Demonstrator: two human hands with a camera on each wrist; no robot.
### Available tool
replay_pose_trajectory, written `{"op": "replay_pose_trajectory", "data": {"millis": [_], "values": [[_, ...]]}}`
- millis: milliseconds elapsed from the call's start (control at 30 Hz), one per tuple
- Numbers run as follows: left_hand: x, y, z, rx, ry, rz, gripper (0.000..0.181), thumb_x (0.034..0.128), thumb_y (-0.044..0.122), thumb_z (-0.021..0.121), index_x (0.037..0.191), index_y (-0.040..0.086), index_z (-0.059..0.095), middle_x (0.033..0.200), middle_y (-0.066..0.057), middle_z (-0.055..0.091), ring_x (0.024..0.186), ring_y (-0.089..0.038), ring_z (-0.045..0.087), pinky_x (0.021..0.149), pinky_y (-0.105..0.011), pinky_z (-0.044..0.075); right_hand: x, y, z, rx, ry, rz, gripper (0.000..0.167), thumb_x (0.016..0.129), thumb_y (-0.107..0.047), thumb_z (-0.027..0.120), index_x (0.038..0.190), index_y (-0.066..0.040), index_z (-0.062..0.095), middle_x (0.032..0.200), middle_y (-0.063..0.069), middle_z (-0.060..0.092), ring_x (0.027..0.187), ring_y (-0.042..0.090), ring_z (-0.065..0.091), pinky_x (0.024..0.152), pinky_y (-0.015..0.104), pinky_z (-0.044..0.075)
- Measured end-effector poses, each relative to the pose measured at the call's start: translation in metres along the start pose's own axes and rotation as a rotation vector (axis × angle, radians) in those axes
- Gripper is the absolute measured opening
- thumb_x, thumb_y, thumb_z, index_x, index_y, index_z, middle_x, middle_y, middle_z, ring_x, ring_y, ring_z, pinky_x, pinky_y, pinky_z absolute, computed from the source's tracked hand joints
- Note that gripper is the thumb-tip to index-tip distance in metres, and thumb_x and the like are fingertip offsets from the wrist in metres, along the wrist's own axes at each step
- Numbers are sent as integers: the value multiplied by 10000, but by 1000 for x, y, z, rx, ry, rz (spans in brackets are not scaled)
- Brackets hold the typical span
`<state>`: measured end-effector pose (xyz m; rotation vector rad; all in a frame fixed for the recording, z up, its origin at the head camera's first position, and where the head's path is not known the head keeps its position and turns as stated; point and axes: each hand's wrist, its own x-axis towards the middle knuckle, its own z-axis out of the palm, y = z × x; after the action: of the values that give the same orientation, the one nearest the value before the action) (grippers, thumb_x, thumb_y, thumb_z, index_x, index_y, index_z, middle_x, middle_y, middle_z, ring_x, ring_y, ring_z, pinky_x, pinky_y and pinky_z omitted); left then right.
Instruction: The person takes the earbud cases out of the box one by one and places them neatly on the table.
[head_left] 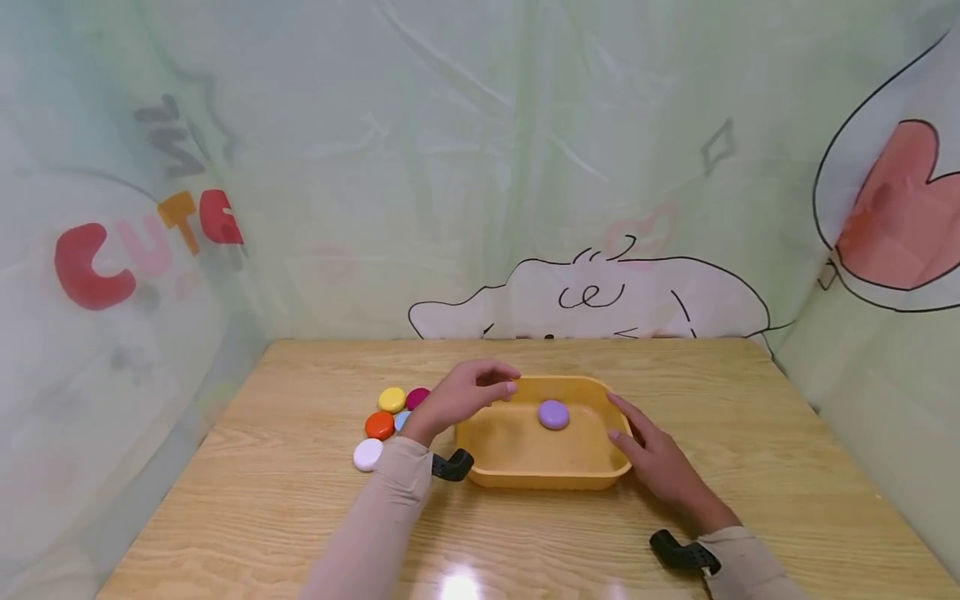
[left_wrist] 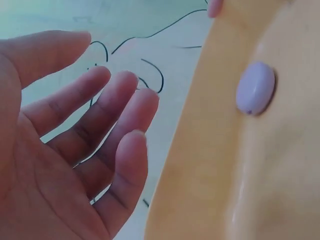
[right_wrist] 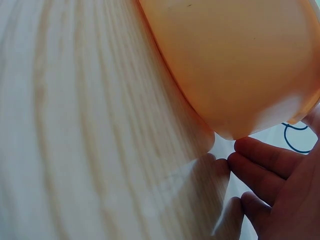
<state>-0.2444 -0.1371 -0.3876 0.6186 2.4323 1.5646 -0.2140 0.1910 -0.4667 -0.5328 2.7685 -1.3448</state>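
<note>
A yellow-orange plastic tray (head_left: 551,482) stands on the table, with a glossy purple domed disc (head_left: 553,414) lying inside. My left hand (head_left: 467,393) hovers over the tray's left side, fingers loosely bent and nothing in the palm; the left wrist view shows the bare palm (left_wrist: 55,165) beside the purple disc (left_wrist: 256,88). At the right side, my right hand (head_left: 663,462) holds the tray wall, thumb over the rim and fingers outside. The right wrist view has those fingers (right_wrist: 265,172) against the tray's outer wall (right_wrist: 240,65).
Left of the tray lie several similar discs: yellow (head_left: 392,400), dark magenta (head_left: 417,398), orange-red (head_left: 379,426), white (head_left: 367,455) and a light blue one (head_left: 402,420) partly hidden by my left arm. A printed curtain (head_left: 465,167) hangs behind the wooden table (head_left: 285,492).
</note>
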Motion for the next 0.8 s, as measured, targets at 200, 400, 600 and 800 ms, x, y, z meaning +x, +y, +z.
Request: {"op": "replay_pose_trajectory", "data": {"millis": [200,400,600,800], "values": [[13,4,7,-71,-44,0,379,1004,290,632,1299,53,641,1131,-133,690,1037,-316,651,893,-469,529,1,0,-1,5,2,-9,594,1066,-344,492,1600,-228,259,1618,169,260,1467,399,254,1094,611,265],[26,6,18,-30,-117,35,343,995,210,642,1283,24,643,1132,-105,687,984,-206,648,819,-329,544,0,1,-1,13,4,-7,598,1065,-339,494,1600,-213,259,1619,178,251,1469,412,241,1098,621,254],[35,4,29,104,-152,41,324,982,158,647,1284,39,649,1129,-12,674,1015,-114,597,866,-265,511,-1,3,2,12,5,-5,592,1064,-353,494,1597,-220,272,1615,174,264,1467,406,249,1100,621,250],[44,5,36,196,-180,59,346,995,253,640,1287,68,657,1151,73,676,1079,-89,594,940,-253,471,-2,2,2,17,14,-10,588,1063,-335,499,1594,-211,279,1608,191,273,1457,427,259,1111,627,255]]}}
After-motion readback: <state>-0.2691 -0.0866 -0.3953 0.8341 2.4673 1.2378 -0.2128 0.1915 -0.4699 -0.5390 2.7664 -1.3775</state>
